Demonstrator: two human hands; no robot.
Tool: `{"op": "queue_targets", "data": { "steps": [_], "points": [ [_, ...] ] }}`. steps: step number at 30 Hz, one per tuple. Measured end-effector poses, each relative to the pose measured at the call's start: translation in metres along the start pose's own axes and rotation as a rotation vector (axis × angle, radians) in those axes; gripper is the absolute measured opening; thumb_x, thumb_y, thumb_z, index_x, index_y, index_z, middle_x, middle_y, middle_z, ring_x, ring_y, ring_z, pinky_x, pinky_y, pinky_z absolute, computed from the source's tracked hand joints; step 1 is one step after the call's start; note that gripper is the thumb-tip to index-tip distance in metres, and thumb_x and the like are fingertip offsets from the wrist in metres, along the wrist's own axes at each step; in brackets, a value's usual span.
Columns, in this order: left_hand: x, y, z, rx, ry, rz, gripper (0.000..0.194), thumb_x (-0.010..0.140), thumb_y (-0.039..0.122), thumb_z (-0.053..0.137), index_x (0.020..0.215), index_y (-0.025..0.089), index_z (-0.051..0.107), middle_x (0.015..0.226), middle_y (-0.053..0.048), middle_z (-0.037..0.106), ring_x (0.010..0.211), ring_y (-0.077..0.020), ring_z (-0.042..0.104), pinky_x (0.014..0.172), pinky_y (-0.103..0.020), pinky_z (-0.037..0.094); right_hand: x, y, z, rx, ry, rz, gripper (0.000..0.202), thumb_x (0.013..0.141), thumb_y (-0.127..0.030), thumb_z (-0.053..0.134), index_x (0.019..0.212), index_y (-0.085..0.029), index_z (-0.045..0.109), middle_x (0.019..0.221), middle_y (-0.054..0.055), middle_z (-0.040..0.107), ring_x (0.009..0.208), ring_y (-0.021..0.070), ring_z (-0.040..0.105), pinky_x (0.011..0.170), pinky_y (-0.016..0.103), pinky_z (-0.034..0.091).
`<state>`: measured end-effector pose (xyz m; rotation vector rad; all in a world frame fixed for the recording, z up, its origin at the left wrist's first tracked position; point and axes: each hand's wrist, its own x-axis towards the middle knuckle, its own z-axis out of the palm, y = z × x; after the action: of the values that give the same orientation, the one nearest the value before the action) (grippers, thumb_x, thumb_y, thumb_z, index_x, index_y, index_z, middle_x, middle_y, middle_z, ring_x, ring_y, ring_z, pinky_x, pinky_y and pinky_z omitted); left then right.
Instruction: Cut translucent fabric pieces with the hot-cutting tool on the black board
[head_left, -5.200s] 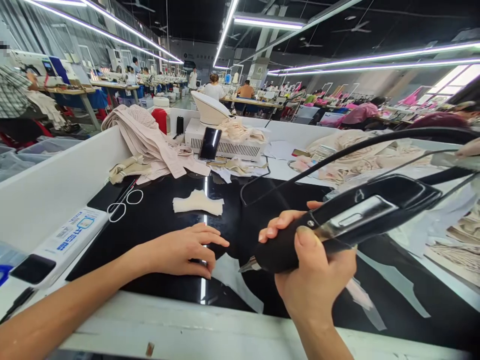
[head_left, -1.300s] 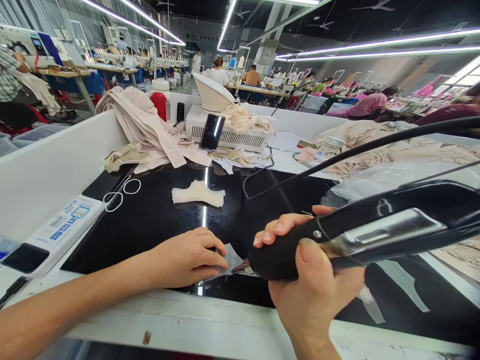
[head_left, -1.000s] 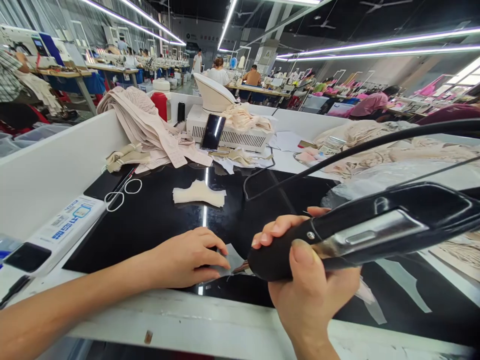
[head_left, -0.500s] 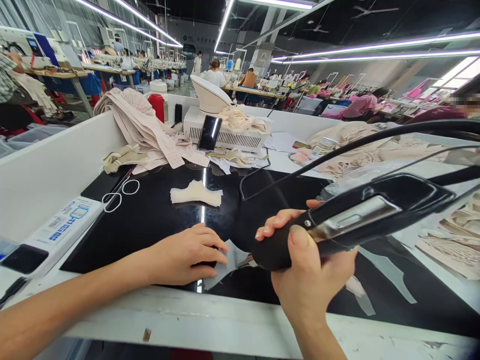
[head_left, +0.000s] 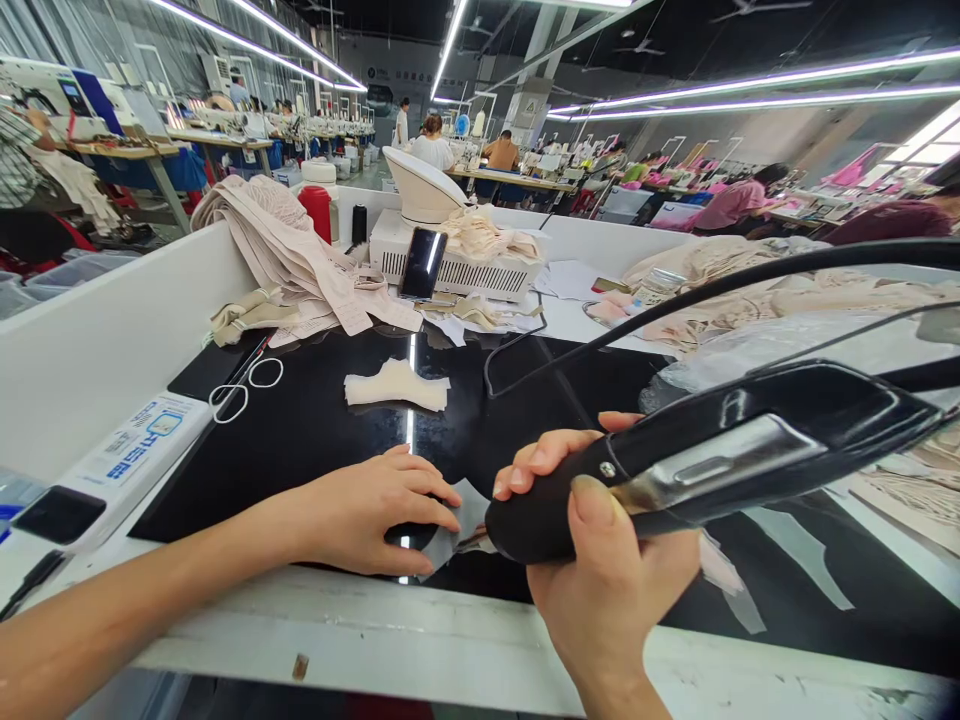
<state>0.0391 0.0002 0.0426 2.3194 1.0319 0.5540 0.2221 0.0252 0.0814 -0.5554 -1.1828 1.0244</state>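
Note:
My left hand lies with its fingers stretched out, fingertips touching a thin translucent piece on the glossy black mat. My right hand is wrapped round a black corded hand tool with a silver lever along its side. The tool's rounded black end is held just to the right of the translucent piece; its working part is mostly hidden, so its exact kind is unclear. Beyond my left hand, a small stack of cream cut pieces rests on the mat.
White-handled scissors and a white box are at left. A phone leans on a white machine at the back. Translucent strips lie at right. The tool's black cable arches above. Fabric strips drape at back left.
My right hand and the tool have shifted slightly left and down, closer to my left hand. My left hand stays on the translucent piece. The view has shifted a little.

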Motion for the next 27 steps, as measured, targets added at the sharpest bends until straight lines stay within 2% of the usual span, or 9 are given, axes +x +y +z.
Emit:
{"op": "queue_targets", "data": {
  "steps": [9,15,19,23,25,27],
  "points": [
    [0.0,0.001,-0.003,0.007,-0.015,0.012,0.043,0.083,0.022,0.082,0.124,0.027,0.068,0.137,-0.008,0.064,0.13,-0.0284,0.056,0.122,-0.054,0.025,-0.005,0.0,0.003,0.047,-0.029,0.012,0.036,0.084,-0.036,0.077,0.113,-0.028,0.057,0.077,-0.004,0.062,0.06,0.0142,0.059,0.053,0.031,0.054],
    [0.001,0.005,-0.006,0.02,-0.037,0.003,0.034,0.083,0.02,0.081,0.115,0.024,0.07,0.136,-0.007,0.065,0.13,-0.0285,0.055,0.122,-0.056,0.023,-0.013,0.001,0.006,0.03,-0.07,0.007,0.034,0.087,-0.036,0.074,0.114,-0.029,0.055,0.077,-0.004,0.062,0.061,0.0149,0.059,0.055,0.032,0.055],
    [0.001,0.003,-0.008,-0.007,-0.026,0.014,0.032,0.083,0.021,0.082,0.113,0.023,0.071,0.131,-0.007,0.067,0.127,-0.0266,0.057,0.122,-0.054,0.023,-0.006,-0.002,0.005,0.0,-0.06,-0.001,0.033,0.085,-0.034,0.075,0.111,-0.028,0.056,0.075,-0.005,0.063,0.058,0.015,0.059,0.054,0.034,0.055],
    [0.0,0.0,-0.005,0.016,0.056,0.039,0.015,0.086,0.026,0.081,0.098,0.022,0.073,0.111,-0.005,0.072,0.113,-0.0229,0.063,0.122,-0.05,0.024,0.01,-0.009,-0.002,-0.029,0.09,-0.026,0.034,0.079,-0.029,0.077,0.107,-0.027,0.058,0.072,-0.005,0.064,0.055,0.0148,0.06,0.05,0.031,0.055],
    [0.001,0.0,-0.001,0.038,0.087,0.06,0.013,0.088,0.028,0.078,0.097,0.021,0.073,0.113,-0.005,0.072,0.115,-0.0236,0.062,0.123,-0.052,0.022,0.017,-0.011,-0.007,-0.034,0.167,-0.053,0.035,0.075,-0.027,0.079,0.105,-0.026,0.058,0.071,-0.006,0.065,0.054,0.0148,0.06,0.047,0.03,0.054],
    [0.001,-0.001,0.004,0.062,0.1,0.09,0.017,0.091,0.03,0.075,0.106,0.022,0.072,0.124,-0.007,0.07,0.121,-0.0254,0.059,0.122,-0.053,0.023,0.022,-0.01,-0.011,-0.037,0.196,-0.077,0.038,0.073,-0.027,0.08,0.103,-0.025,0.058,0.07,-0.006,0.065,0.053,0.0147,0.059,0.046,0.029,0.054]
  ]
}}
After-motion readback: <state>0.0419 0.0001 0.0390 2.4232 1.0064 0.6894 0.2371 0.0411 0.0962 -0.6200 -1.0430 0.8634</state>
